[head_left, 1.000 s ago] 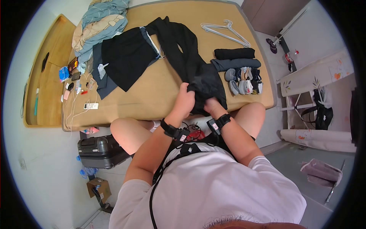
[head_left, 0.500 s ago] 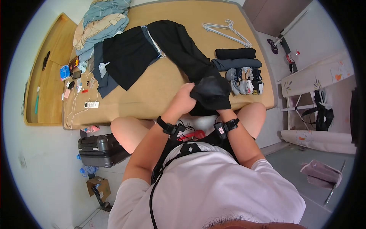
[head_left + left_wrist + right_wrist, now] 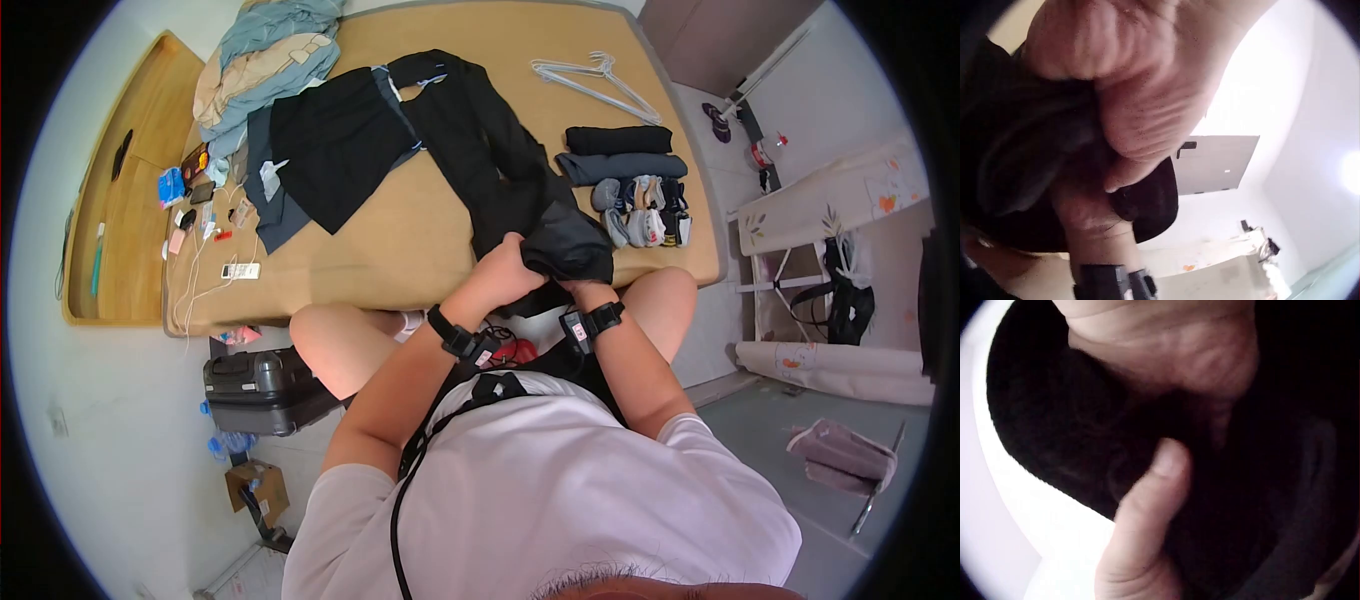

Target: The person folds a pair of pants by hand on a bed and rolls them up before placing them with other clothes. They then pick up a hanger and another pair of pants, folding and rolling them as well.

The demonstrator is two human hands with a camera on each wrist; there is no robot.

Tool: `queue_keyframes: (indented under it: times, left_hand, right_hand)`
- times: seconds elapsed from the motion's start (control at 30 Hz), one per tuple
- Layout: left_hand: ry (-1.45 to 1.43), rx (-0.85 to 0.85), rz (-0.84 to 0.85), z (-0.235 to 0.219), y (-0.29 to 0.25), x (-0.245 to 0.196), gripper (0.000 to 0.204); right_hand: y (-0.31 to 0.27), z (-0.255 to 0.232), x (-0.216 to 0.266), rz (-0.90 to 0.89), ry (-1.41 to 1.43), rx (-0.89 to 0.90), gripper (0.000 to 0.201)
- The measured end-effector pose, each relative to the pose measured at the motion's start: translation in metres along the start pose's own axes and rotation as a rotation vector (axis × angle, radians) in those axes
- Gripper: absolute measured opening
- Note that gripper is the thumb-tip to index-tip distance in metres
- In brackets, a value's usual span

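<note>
One long piece of clothing, which looks like a pair of black trousers (image 3: 510, 195), is spread across the bed (image 3: 360, 250), with its near end lifted at the front edge. There the cloth is pinched by the left grip (image 3: 510, 272), and its thumb (image 3: 1147, 512) is pressed down on the cloth. The right grip (image 3: 1179, 350) is tucked into the wide mouth of the lifted end. Its fingers are hidden, so how far they are spread, or what is held by them, cannot be told.

The trousers should be light, soft and floppy, with nothing to break. The lifted end is a bit shiny, so some sliding can be expected. A good hold should be found at the rim, as loose folds would likely be bunched up farther along.

The rim is curved like a bowl, and its edge looks a little rough. A flat black garment (image 3: 335, 150) is laid over a blue-grey garment (image 3: 275, 228). To the right, a black roll (image 3: 618, 140) and a grey-blue roll (image 3: 620, 168) are shaped like plump logs, beside small, bunched socks (image 3: 640, 212). Thin white hangers (image 3: 595, 80) are set behind them.
</note>
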State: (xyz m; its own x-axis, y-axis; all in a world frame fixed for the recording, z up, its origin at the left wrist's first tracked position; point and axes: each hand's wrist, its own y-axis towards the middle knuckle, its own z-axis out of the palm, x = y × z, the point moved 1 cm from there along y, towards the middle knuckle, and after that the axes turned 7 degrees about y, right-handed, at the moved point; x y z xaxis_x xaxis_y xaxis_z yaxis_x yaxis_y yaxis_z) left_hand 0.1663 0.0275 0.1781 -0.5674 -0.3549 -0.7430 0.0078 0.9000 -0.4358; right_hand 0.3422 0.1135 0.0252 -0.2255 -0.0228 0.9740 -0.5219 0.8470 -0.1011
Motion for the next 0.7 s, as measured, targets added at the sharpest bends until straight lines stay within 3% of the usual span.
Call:
queue_keyframes:
  times: [0.03, 0.07, 0.13, 0.17, 0.23, 0.27, 0.3, 0.33, 0.37, 0.4, 0.47, 0.63, 0.67, 0.7]
  left_hand:
    - [0.209, 0.063, -0.016, -0.004, -0.001, -0.001, 0.037]
    - [0.208, 0.061, -0.018, 0.001, 0.005, 0.012, 0.037]
    - [0.202, -0.308, 0.275, 0.017, 0.022, 0.041, 0.033]
    - [0.202, -0.307, 0.275, 0.016, 0.022, 0.037, 0.033]
    - [-0.401, -0.225, 0.165, 0.013, 0.017, 0.023, 0.035]
    - [-0.401, -0.223, 0.165, 0.015, 0.017, 0.016, 0.035]
    - [-0.641, -0.176, 0.131, 0.018, 0.017, 0.011, 0.037]
    - [-0.880, -0.128, 0.093, 0.020, 0.017, 0.008, 0.040]
    - [-0.881, -0.129, 0.093, 0.019, 0.015, 0.006, 0.040]
    - [-0.918, -0.036, 0.057, 0.019, 0.014, 0.004, 0.042]
    - [-0.951, 0.060, 0.021, 0.020, 0.011, 0.002, 0.044]
    - [-0.520, 0.049, -0.051, 0.016, 0.013, 0.009, 0.048]
    - [-0.520, 0.048, -0.051, 0.013, 0.013, 0.009, 0.048]
    - [-0.336, 0.137, 0.007, 0.009, 0.013, 0.010, 0.045]
  right_hand:
    - [-0.007, 0.000, 0.018, -0.103, -0.415, -0.028, 0.058]
    - [-0.013, 0.000, 0.041, -0.209, -0.832, -0.060, 0.057]
    - [-0.022, 0.006, 0.107, -0.137, -0.830, 0.002, 0.056]
    - [-0.026, 0.011, 0.137, -0.062, -0.828, 0.062, 0.054]
    - [-0.022, 0.016, 0.106, -0.009, -0.660, 0.040, 0.053]
    - [-0.013, 0.023, 0.065, 0.019, -0.370, -0.040, 0.053]
    - [-0.006, 0.030, 0.029, 0.058, 0.082, -0.130, 0.052]
    - [-0.006, 0.038, 0.023, 0.115, 0.488, -0.212, 0.052]
    - [-0.009, 0.042, 0.021, 0.487, 1.151, -0.206, 0.051]
    - [-0.008, 0.041, 0.011, 0.487, 1.150, -0.206, 0.051]
    - [-0.003, 0.034, -0.018, 0.331, 0.747, -0.116, 0.047]
    - [0.009, 0.021, -0.007, 0.281, 0.890, -0.081, 0.031]
    - [0.012, 0.019, -0.013, 0.165, 0.716, -0.084, 0.037]
    - [0.013, 0.015, -0.012, 0.051, 0.540, -0.086, 0.042]
